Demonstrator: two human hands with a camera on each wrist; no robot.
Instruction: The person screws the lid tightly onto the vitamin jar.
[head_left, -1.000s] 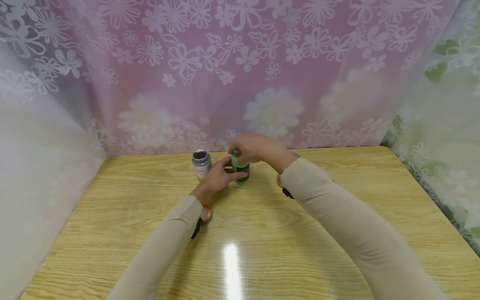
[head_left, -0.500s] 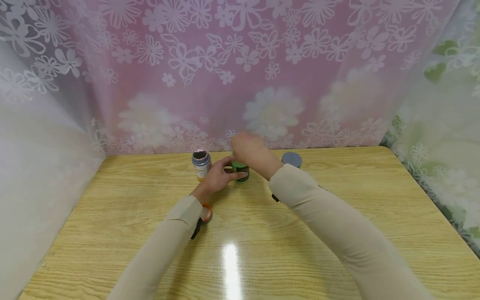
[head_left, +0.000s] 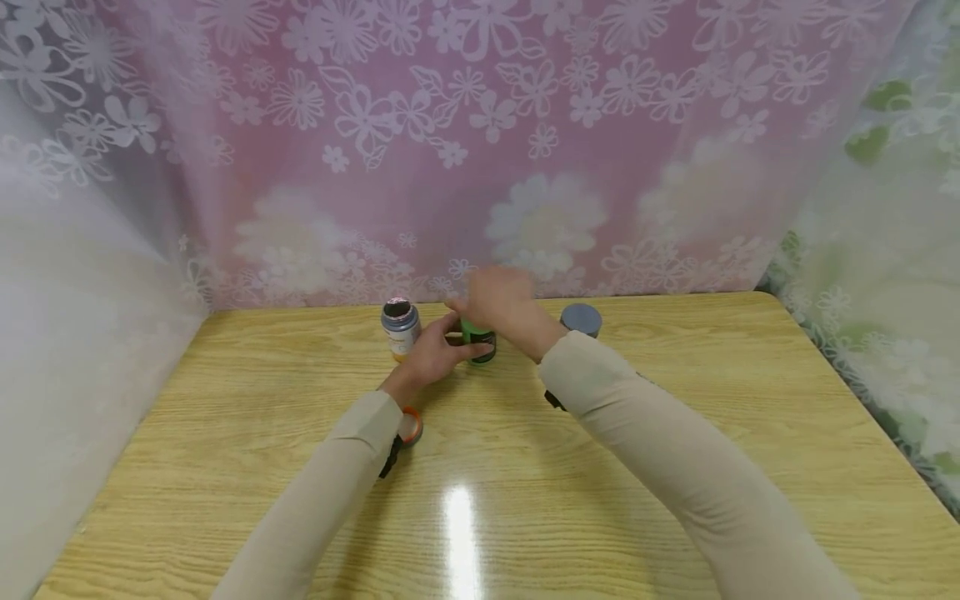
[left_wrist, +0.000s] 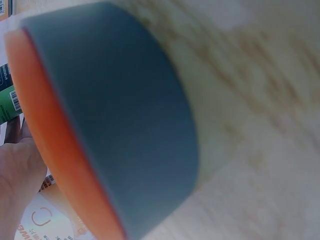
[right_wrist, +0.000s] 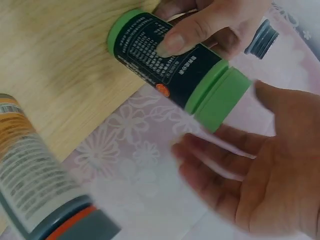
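Note:
A dark jar with green ends (head_left: 482, 345) stands near the table's back edge. My left hand (head_left: 435, 354) grips its side, thumb in front; in the right wrist view that thumb lies across the printed label (right_wrist: 145, 50). The green lid (right_wrist: 223, 99) sits on the jar's mouth, a thin seam below it. My right hand (head_left: 501, 298) comes over the top, hiding most of the lid from the head view. Seen from the right wrist, its thumb and forefinger pinch opposite sides of the lid, while the other fingers (right_wrist: 210, 175) are spread and blurred.
An uncapped grey-necked jar (head_left: 402, 332) stands left of my left hand. A grey lid with an orange lining (head_left: 410, 427) lies by the left wrist, filling much of the left wrist view. Behind my right forearm stands a capped jar (head_left: 581, 319). A floral curtain (head_left: 360, 208) hangs behind.
My right hand has swung over the green jar's top and turned, its forearm shifting left, so the capped jar's lid shows. The left hand keeps its hold.

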